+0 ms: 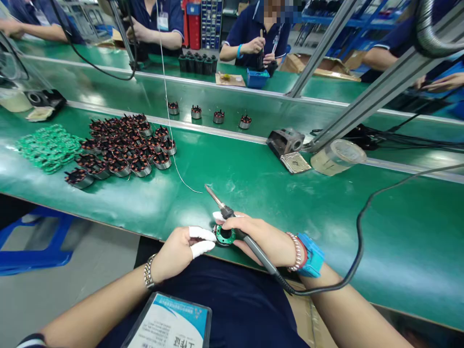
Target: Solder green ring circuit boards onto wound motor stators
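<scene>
A motor stator topped by a round green circuit board (225, 236) is at the front edge of the green bench. My left hand (184, 249), with white covers on thumb and finger, pinches its left side. My right hand (259, 237) holds a soldering iron (255, 249) and steadies the stator's right side with its fingers; the iron's tip points up and away to the left, off the board. A thin solder wire (166, 96) hangs down from above, its end close to the iron's tip.
Many stators (123, 145) and a pile of green boards (49, 145) lie at left. Several stators stand along the back strip. A soldering stand (286, 142) and a round tub (337, 157) are at right. People work across the bench; metal posts (326, 48) rise between.
</scene>
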The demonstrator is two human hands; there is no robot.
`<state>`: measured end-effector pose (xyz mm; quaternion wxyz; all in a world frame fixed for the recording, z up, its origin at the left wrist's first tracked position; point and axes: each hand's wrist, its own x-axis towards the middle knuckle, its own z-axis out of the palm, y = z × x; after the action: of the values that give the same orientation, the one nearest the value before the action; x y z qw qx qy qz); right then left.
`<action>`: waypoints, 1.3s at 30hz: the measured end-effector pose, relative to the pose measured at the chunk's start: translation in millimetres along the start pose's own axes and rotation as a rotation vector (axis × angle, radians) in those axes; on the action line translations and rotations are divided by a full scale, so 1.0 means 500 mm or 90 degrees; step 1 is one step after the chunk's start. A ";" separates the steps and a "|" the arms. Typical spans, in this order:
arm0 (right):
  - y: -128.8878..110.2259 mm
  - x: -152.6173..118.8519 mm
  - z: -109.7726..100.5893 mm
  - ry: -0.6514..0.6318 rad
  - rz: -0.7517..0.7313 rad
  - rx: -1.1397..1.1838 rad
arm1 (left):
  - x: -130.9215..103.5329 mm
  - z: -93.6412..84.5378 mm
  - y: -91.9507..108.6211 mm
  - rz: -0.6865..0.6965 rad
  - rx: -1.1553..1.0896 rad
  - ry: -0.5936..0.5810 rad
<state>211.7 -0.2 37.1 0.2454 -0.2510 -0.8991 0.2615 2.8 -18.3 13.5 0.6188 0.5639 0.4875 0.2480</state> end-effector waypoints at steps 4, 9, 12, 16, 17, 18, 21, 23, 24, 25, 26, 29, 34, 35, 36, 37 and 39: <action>-0.011 -0.011 0.026 0.055 0.054 -0.054 | 0.008 -0.005 0.013 -0.026 -0.051 -0.016; -0.040 -0.022 0.077 0.240 0.165 -0.130 | 0.024 0.014 0.030 0.004 -0.104 0.010; -0.047 -0.017 0.080 0.308 0.163 -0.124 | 0.028 0.020 0.033 -0.002 -0.111 0.020; -0.049 -0.002 0.068 0.319 0.139 -0.100 | 0.029 0.017 0.027 0.002 -0.100 0.011; -0.048 0.002 0.067 0.310 0.128 -0.102 | 0.029 0.016 0.026 0.007 -0.090 0.011; -0.048 0.007 0.066 0.301 0.115 -0.106 | 0.030 0.016 0.024 0.013 -0.079 0.012; -0.045 0.020 0.066 0.277 0.078 -0.121 | 0.032 0.018 0.021 0.037 -0.058 0.023; -0.044 0.025 0.065 0.262 0.072 -0.125 | 0.034 0.020 0.019 0.052 -0.063 0.031; -0.044 0.027 0.065 0.259 0.077 -0.125 | 0.034 0.021 0.018 0.055 -0.071 0.032; -0.045 0.027 0.064 0.260 0.089 -0.123 | 0.034 0.021 0.017 0.057 -0.082 0.030; -0.046 0.026 0.063 0.265 0.104 -0.118 | 0.034 0.021 0.016 0.058 -0.092 0.026; -0.048 0.020 0.062 0.283 0.173 -0.088 | 0.033 0.018 0.015 0.042 -0.101 0.004; -0.038 0.008 0.069 0.300 0.252 -0.013 | 0.033 0.016 0.017 0.023 -0.133 -0.034; -0.036 0.006 0.071 0.306 0.256 -0.003 | 0.033 0.016 0.017 0.025 -0.142 -0.037; -0.034 0.005 0.073 0.314 0.257 0.005 | 0.033 0.017 0.017 0.026 -0.146 -0.038; -0.032 0.004 0.075 0.323 0.255 0.009 | 0.032 0.018 0.017 0.026 -0.147 -0.038; -0.030 0.003 0.078 0.342 0.245 0.002 | 0.031 0.019 0.016 0.028 -0.139 -0.041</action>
<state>183.2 -23.9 17.7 0.4204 -0.4761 -0.7376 0.2290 19.6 -7.3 15.1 0.6861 0.5113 0.4253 0.2949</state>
